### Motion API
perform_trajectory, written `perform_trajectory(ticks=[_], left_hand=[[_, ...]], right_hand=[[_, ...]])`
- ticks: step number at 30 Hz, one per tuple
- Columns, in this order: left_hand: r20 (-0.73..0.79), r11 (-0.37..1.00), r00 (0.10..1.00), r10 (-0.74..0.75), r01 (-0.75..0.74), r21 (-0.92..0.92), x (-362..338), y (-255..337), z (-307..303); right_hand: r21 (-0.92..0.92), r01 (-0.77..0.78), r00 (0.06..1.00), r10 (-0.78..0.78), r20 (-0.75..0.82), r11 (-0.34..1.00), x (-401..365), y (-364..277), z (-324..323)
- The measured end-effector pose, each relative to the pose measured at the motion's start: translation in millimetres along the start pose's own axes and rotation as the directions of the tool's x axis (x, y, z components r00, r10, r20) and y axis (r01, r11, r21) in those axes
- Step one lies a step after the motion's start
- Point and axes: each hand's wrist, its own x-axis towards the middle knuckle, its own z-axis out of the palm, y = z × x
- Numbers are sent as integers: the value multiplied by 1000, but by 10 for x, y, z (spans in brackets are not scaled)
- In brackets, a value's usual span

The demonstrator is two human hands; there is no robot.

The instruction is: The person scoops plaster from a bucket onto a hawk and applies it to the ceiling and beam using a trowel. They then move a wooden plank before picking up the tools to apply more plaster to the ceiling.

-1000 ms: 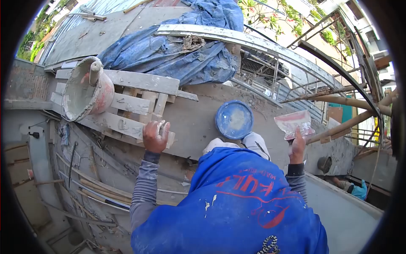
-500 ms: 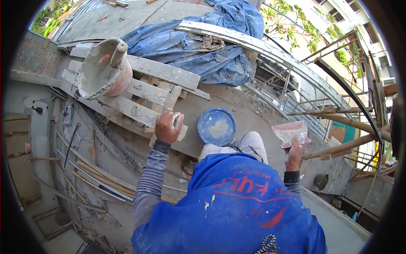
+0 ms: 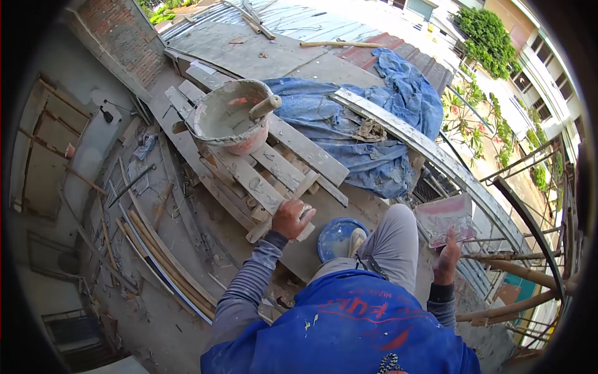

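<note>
My left hand (image 3: 289, 218) is closed on the end of a mortar-spotted wooden plank (image 3: 246, 177), part of a slatted platform. In my right hand (image 3: 446, 258), held out to the right, is a pinkish plastering float (image 3: 447, 219) smeared with grey mortar; its handle is hidden by the fingers. Up and left of my left hand, a mortar-crusted bucket (image 3: 246, 144) stands on the platform. A thick handle (image 3: 266, 107) sticks out over its rim. Between my hands lies a round blue lid or bucket top (image 3: 327, 244), with a foot (image 3: 357, 242) over it.
A crumpled blue tarp (image 3: 324, 103) lies beyond the platform, beside a long pale beam (image 3: 423, 146). Long poles (image 3: 165, 255) lie on a lower level at left. Bamboo scaffolding (image 3: 517, 305) and a drop are at right. A brick wall (image 3: 128, 47) rises at upper left.
The view has swung, so the platform and bucket appear further right. My right knee has risen and a foot now shows over the blue round thing. Both hands keep their holds.
</note>
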Motion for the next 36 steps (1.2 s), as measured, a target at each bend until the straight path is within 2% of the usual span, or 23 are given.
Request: perform_trajectory(ticks=[4,5,7,9,13,16,18,19,21,23,25,26,27,29,31,33,35,36], left_hand=[[83,997,996,-45,40,61,-3,-16,5],[107,996,992,-61,54,67,-11,-13,2],[119,994,990,-79,70,79,7,26,-33],[93,996,993,-70,64,65,5,45,-47],[146,994,986,-85,73,82,11,36,-41],[146,997,986,-76,72,34,40,-34,-59],[135,997,989,-68,63,36,49,17,-78],[121,997,990,-78,75,28,84,13,-95],[249,993,965,-75,48,112,97,-23,-74],[182,989,981,-64,38,144,152,12,-89],[243,986,967,-71,31,162,134,16,-77],[228,984,971,-79,39,177,128,22,-73],[206,983,975,-82,45,177,97,5,-44],[217,984,974,-72,33,177,34,-54,28],[223,984,971,-82,43,175,34,-40,25],[322,965,936,-143,59,255,43,16,9],[267,956,949,-168,90,279,-65,4,185],[323,951,920,-221,131,279,-82,36,200]], right_hand=[[85,50,992,-59,108,995,148,126,270],[89,-39,982,22,186,995,222,196,254],[102,-125,951,90,296,987,353,254,438],[183,-185,909,97,406,966,349,167,747],[184,-140,907,51,418,973,663,262,1048],[154,-207,865,107,490,966,933,199,1311],[12,-227,806,180,564,974,1222,150,1372],[39,-177,850,133,509,983,1294,115,1520],[101,-231,870,159,467,968,1246,-325,1817],[77,-221,855,155,495,972,1273,-724,1978],[-39,-290,791,262,554,956,1297,-1052,2036],[41,-248,847,196,493,968,1258,-1136,2187],[34,-235,841,186,508,971,1259,-1218,2262],[-2,-314,801,266,536,950,1304,-1324,2267],[-65,-302,756,281,592,951,1265,-1456,2318],[-73,-360,722,327,610,930,1276,-1484,2340],[-76,-330,719,302,626,941,1152,-1666,2511],[-76,-308,721,285,631,948,1113,-1750,2598]])
